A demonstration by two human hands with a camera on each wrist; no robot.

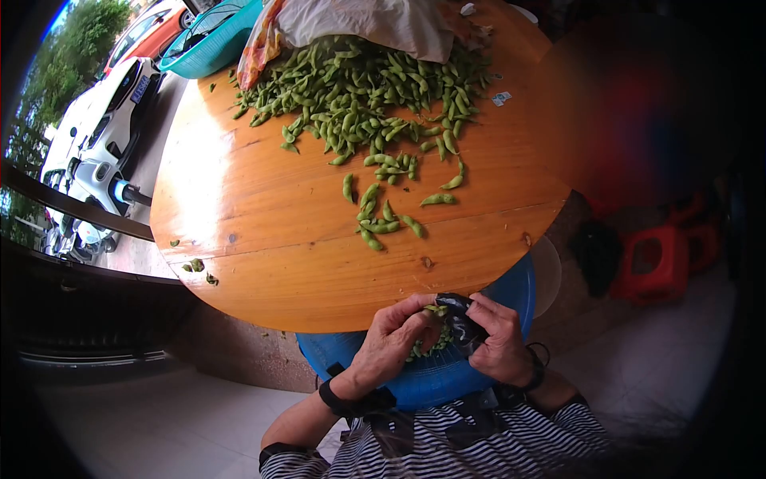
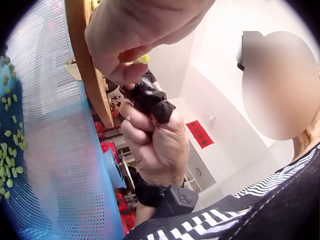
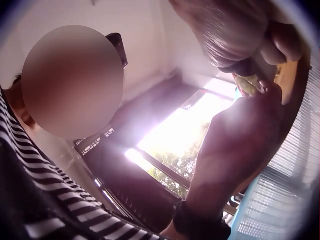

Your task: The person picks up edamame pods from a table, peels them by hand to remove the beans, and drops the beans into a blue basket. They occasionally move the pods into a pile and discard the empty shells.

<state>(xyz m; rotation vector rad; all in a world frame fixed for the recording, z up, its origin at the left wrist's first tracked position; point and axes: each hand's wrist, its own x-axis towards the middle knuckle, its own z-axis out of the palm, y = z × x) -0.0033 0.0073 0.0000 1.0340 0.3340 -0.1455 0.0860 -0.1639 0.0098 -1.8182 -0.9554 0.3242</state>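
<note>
My left hand (image 1: 399,337) pinches a green soybean pod (image 1: 435,310) between thumb and fingers, over a blue basket (image 1: 523,297). Facing it, my right hand (image 1: 501,342) has its fingers curled, with glossy black plastic (image 1: 464,326) about its thumb and forefinger. The black-covered tips meet the pod's end. Up close in the right wrist view, the pod (image 3: 247,85) shows between the two hands. Shelled green beans (image 2: 9,167) lie in the basket below, partly hidden by the hands in the head view.
A big heap of soybean pods (image 1: 343,84) covers the far side of the round wooden table (image 1: 279,275), under a pale plastic bag (image 1: 375,24). Several loose pods lie nearer. A teal basket (image 1: 209,40) stands at the back left, red stools (image 1: 654,263) at the right.
</note>
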